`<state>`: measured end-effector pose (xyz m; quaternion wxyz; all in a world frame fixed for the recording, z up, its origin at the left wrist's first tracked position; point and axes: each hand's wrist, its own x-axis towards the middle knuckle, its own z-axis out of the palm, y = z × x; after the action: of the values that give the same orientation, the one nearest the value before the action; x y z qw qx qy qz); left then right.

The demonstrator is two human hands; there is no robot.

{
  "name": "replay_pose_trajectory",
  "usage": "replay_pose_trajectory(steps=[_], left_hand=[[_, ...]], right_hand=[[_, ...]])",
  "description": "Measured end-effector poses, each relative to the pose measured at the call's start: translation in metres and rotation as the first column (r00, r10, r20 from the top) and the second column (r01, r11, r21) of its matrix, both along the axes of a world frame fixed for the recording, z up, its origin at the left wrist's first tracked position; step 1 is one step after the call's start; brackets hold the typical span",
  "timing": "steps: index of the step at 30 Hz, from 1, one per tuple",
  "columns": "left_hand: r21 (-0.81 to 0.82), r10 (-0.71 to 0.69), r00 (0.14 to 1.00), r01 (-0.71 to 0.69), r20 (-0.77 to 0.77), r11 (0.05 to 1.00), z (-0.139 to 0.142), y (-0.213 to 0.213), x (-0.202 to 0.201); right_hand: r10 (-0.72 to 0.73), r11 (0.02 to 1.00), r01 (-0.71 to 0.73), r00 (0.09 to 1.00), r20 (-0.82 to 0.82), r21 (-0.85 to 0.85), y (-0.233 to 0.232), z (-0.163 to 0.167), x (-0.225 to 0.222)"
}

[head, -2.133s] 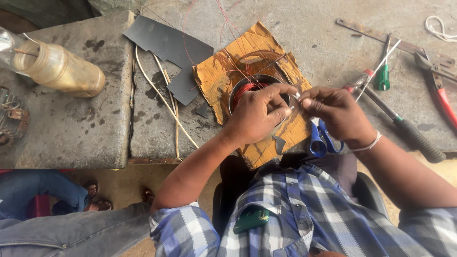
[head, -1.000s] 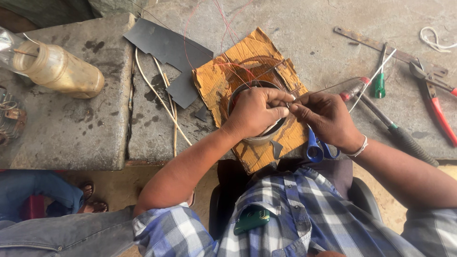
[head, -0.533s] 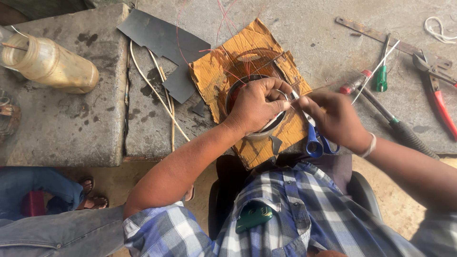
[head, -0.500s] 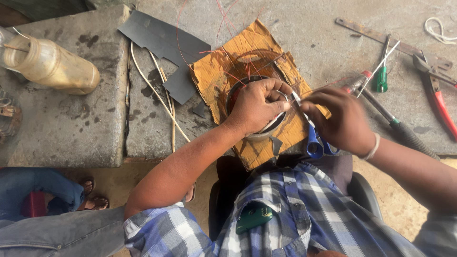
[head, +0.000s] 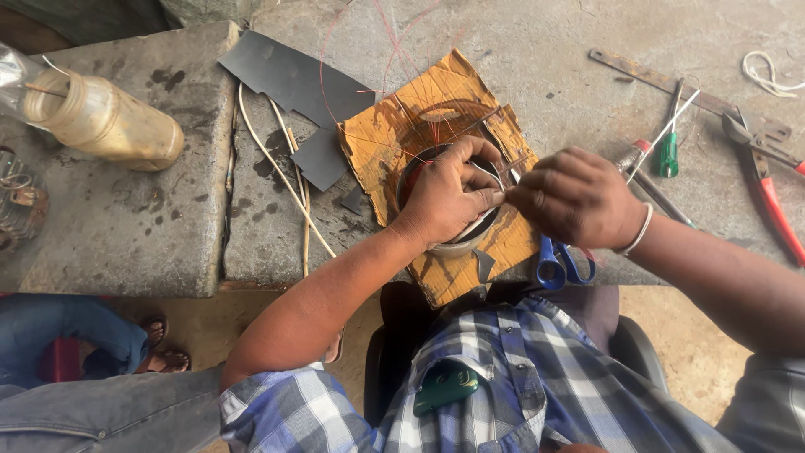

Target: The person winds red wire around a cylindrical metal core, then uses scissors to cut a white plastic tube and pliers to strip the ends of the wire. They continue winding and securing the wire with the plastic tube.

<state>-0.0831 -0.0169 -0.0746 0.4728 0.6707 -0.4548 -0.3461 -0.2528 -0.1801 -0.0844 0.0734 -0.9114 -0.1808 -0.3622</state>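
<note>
- While I watch from the head camera, left hand (head: 449, 197) grips the round metal ring (head: 453, 243) lying on the cardboard (head: 394, 143).
- Right hand (head: 574, 197) pinches at its rim, blue scissors (head: 560, 262) just beside.

Blue-and-white checked shirt (head: 537, 377), short sleeves, silver bangle (head: 639, 235) on right wrist.

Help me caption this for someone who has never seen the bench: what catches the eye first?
First, the left hand and right hand meeting over a round metal part on a torn orange cardboard sheet at the middle of the concrete bench. Next, the yellowish plastic jar lying at far left, and the red-handled pliers at far right.
</note>
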Motion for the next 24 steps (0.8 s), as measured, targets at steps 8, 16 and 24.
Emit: replay_pose_trajectory(steps=[8, 16, 24], left_hand=[[-0.018, 0.030, 0.999, -0.030, 0.017, 0.999, -0.002, -0.001, -0.003], [0.085, 0.052, 0.980, -0.070, 0.190, 0.994, -0.007, -0.007, -0.005], [0.017, 0.033, 0.997, -0.035, 0.072, 0.999, -0.014, -0.009, -0.007]], right_hand=[[0.541, -0.464, 0.368, 0.838, -0.071, 0.806, 0.011, -0.060, 0.006], [0.330, -0.295, 0.356, 0.909, -0.255, 0.887, 0.011, -0.048, -0.005], [0.379, -0.520, 0.035, 0.905, 0.194, 0.854, -0.046, -0.052, -0.014]])
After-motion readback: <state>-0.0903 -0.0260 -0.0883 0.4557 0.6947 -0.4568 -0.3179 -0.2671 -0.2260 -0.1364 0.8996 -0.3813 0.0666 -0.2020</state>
